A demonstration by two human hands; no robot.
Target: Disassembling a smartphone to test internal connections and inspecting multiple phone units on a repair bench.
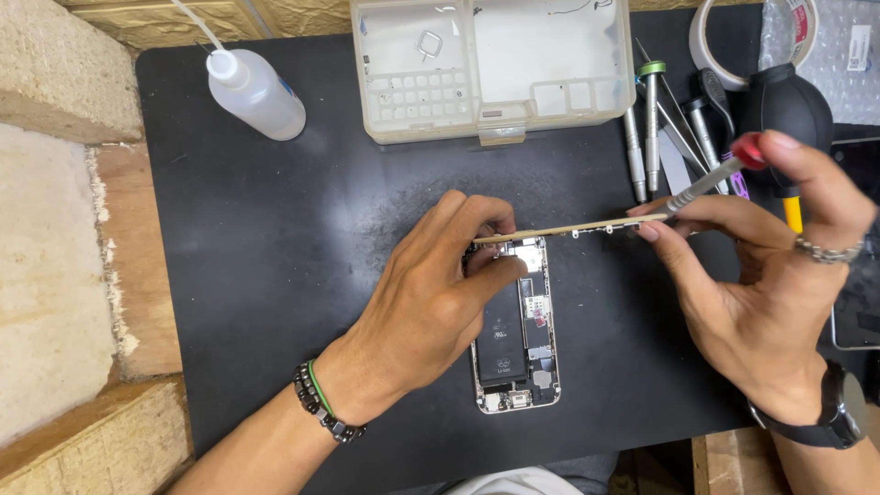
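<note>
Opened silver smartphone body (pixel 518 339) lies on black work mat (pixel 275 247), black battery exposed. Left hand (pixel 431 302) pinches lifted thin screen panel (pixel 568 227) at top edge. Right hand (pixel 779 275) grips red-capped metal screwdriver (pixel 715 174), steadying panel. Screen raised, apparently not yet detached; internals seemingly untouched.

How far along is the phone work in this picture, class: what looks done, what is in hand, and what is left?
Done: the phone lies open on the black mat, battery exposed. In hand: the left hand and right hand hold the lifted screen panel edge-on at the phone's top end; the right hand also holds a red-capped screwdriver. Left: the battery and inner parts remain in the case.
</note>
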